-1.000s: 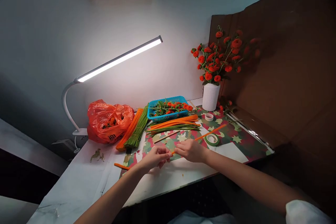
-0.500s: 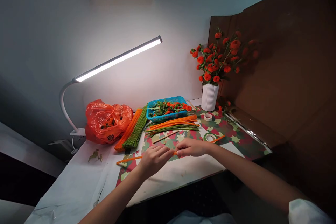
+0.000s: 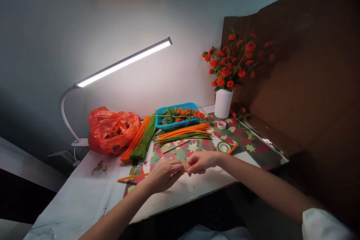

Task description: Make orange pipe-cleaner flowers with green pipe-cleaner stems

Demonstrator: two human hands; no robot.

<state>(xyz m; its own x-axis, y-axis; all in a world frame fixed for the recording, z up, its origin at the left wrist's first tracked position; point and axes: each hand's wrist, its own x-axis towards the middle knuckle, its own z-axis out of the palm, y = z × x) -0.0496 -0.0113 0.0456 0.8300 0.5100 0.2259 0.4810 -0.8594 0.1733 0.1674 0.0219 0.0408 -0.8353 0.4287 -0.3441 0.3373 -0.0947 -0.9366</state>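
Both hands work on orange pipe cleaner [image 3: 133,177] near the front of the table. My left hand [image 3: 164,175] is closed on it, and one length sticks out to the left past the wrist. Right beside it, my right hand [image 3: 200,162] pinches the same orange stem, a short bit of which shows between the hands. Another orange end rises beyond the right wrist. My fingers hide the middle, so whether it is one stem or more I cannot tell. Just behind the right hand lies a roll of green tape [image 3: 224,147]. A thin wooden stick [image 3: 176,146] rests behind the left hand.
Behind lie loose orange and green pipe cleaners [image 3: 184,133], a bundled green stack [image 3: 144,140], a blue basket [image 3: 159,122] of flower stems, and a white tape roll [image 3: 221,125]. A red plastic bag [image 3: 108,144], a lamp [image 3: 123,63] and a white vase [image 3: 223,104] stand around.
Both hands have come slightly lower, closer to the table's front edge. The orange length on the left now reaches farther left and slants lower. The view has shifted a little.
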